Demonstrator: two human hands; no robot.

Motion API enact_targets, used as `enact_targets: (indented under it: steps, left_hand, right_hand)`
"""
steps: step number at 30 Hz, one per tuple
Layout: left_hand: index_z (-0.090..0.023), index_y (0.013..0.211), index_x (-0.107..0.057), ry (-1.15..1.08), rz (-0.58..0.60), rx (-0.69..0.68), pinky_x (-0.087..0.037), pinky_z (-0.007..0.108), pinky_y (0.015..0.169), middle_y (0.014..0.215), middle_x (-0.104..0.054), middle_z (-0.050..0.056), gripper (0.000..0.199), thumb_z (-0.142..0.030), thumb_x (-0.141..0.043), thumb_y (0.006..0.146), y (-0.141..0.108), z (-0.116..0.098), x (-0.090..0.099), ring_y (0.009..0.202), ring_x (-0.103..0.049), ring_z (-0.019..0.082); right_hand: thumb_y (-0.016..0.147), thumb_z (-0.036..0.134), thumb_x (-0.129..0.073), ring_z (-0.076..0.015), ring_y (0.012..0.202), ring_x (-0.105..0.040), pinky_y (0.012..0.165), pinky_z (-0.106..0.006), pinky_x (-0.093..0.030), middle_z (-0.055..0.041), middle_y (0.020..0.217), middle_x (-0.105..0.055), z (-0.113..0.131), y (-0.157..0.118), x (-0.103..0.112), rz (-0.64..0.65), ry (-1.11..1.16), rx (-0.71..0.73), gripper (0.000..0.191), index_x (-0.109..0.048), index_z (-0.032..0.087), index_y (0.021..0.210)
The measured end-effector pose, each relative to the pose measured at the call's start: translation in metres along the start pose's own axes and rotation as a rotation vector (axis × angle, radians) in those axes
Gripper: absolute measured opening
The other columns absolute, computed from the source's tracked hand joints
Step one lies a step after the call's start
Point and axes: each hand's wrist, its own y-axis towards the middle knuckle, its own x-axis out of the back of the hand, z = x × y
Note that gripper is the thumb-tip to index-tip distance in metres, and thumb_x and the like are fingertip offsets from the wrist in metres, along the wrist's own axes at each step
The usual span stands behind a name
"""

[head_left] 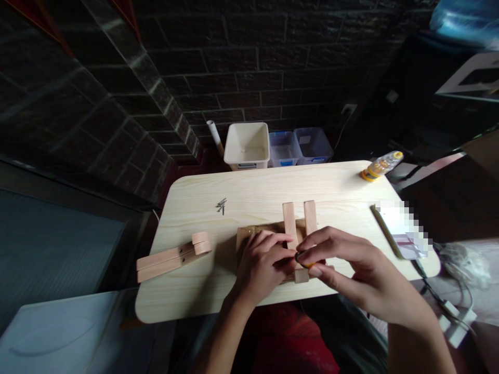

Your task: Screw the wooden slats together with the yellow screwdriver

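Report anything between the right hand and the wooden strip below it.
A short yellow-and-black tool in the right hand is between it and the flat, pale wooden strip; the left hand is close alongside. Nothing else visible intervenes.

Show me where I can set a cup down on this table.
Bare: the table's far stretch between the dark screws and the yellow-capped container; also the far left corner, beyond the wooden strips. Crowded: the near middle, with left hand and right hand at the wooden bars.
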Motion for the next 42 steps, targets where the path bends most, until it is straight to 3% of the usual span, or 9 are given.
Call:
enact_targets:
  steps: [12,29,36,42]
  left_hand:
    - [-0.028,0.095,-0.081,-0.012,0.009,0.010,-0.050,0.042,0.094,0.123,-0.079,0.000,0.009,-0.022,-0.075,0.093,-0.0012,-0.0014,0.0000,0.109,-0.067,0.024]
    - [-0.029,0.095,-0.081,0.005,0.009,-0.002,-0.050,0.043,0.094,0.123,-0.079,-0.001,0.013,-0.019,-0.074,0.092,-0.0013,-0.0002,-0.0002,0.109,-0.066,0.024]
    - [-0.027,0.091,-0.080,0.012,-0.017,-0.009,-0.051,0.042,0.092,0.121,-0.079,-0.001,0.008,-0.019,-0.077,0.091,-0.0002,-0.0013,0.0000,0.107,-0.067,0.024]
    - [-0.027,0.093,-0.080,-0.003,-0.014,-0.011,-0.051,0.043,0.093,0.122,-0.079,0.000,0.012,-0.016,-0.075,0.090,-0.0015,-0.0002,-0.0008,0.108,-0.067,0.023]
  right_hand:
    - [0.103,0.017,-0.067,-0.0199,0.119,-0.071,0.104,-0.032,-0.056,-0.0080,0.126,-0.077,0.0023,-0.0061,0.0042,0.011,0.002,-0.078,0.021,-0.076,0.026,0.120]
    - [0.101,0.019,-0.069,-0.0206,0.117,-0.072,0.103,-0.033,-0.057,-0.0076,0.122,-0.078,0.0027,-0.0038,0.0020,-0.006,0.026,-0.077,0.015,-0.077,0.024,0.112]
    - [0.104,0.019,-0.064,-0.0192,0.113,-0.072,0.101,-0.032,-0.057,-0.0031,0.119,-0.077,0.0022,-0.0089,0.0036,0.012,0.052,-0.130,0.019,-0.074,0.029,0.117]
    - [0.104,0.019,-0.065,-0.0200,0.119,-0.070,0.105,-0.033,-0.055,-0.0066,0.127,-0.076,0.0042,-0.0040,0.0049,0.039,0.034,-0.074,0.021,-0.076,0.028,0.119]
